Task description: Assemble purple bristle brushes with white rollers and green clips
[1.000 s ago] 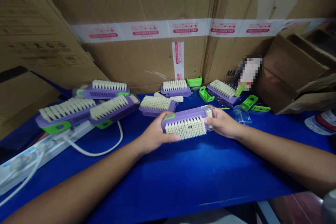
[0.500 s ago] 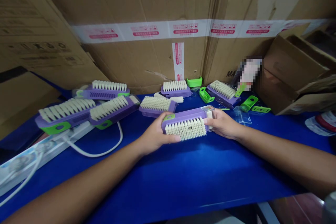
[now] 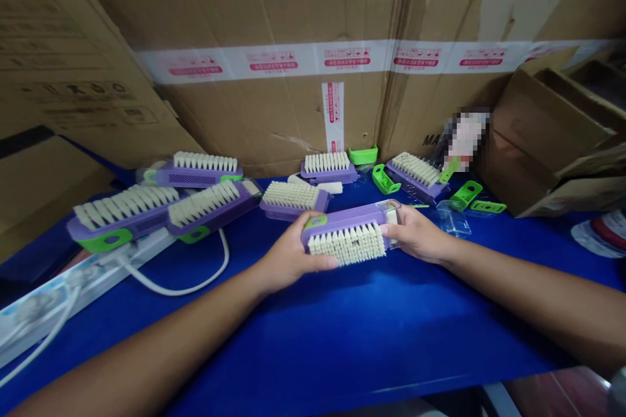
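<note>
While the left hand point(image 3: 292, 255) and right hand point(image 3: 415, 233) clamp a purple scrubbing brush point(image 3: 348, 232) by its ends, bristles toward the person, another brush point(image 3: 288, 199) lies just beyond the left hand on the blue-covered table point(image 3: 391, 326).

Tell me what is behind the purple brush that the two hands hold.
Behind the held purple plastic brush lies a second purple brush with cream bristles, on a blue table cover. The surface directly beneath the held brush is hidden.
</note>
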